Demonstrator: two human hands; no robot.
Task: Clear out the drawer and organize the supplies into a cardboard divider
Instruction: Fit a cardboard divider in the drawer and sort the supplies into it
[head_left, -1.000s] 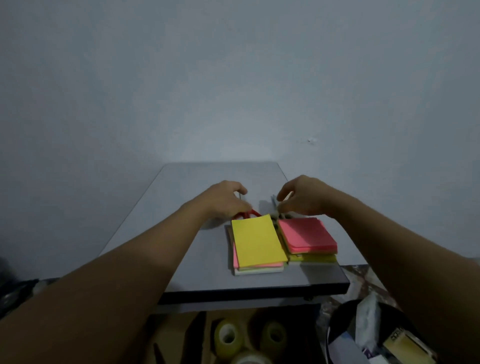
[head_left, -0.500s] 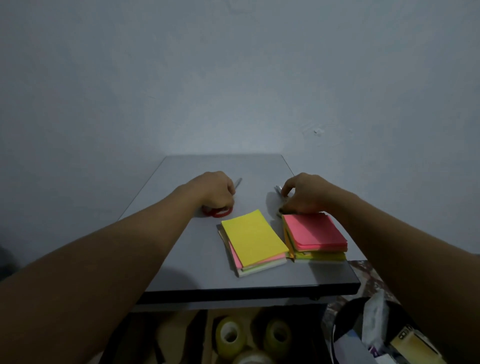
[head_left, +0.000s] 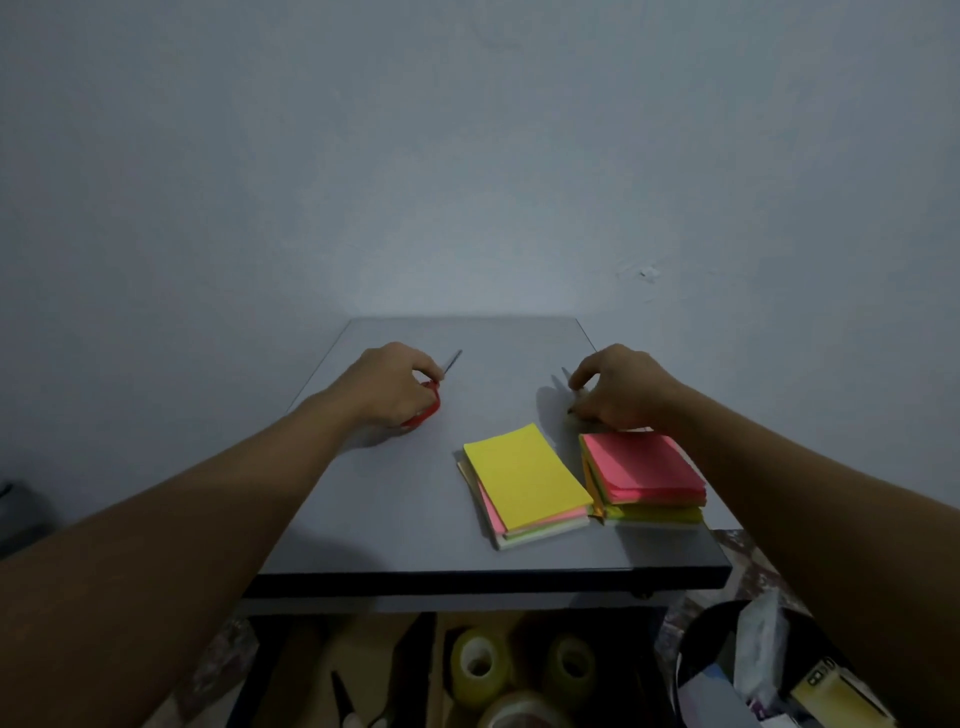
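Note:
On the grey table top (head_left: 395, 499) my left hand (head_left: 389, 384) grips red-handled scissors (head_left: 428, 408), whose metal blade pokes out past my fingers toward the wall. My right hand (head_left: 618, 387) pinches a second pair of scissors with a dark handle (head_left: 569, 376), mostly hidden under my fingers, just behind the pink-topped paper stack (head_left: 644, 470). A yellow-topped paper stack (head_left: 524, 478) lies to its left. Below the table edge, the open cardboard divider (head_left: 374, 644) holds rolls of clear tape (head_left: 480, 667).
A pale wall stands right behind the table. A dark round bin (head_left: 691, 654) with paper and packaging sits at the lower right. Dark-handled scissors (head_left: 343, 699) lie in the cardboard divider's left section.
My left hand has slid the red scissors left and away from the yellow stack. My right hand has stayed behind the pink stack, lifting its fingers a little.

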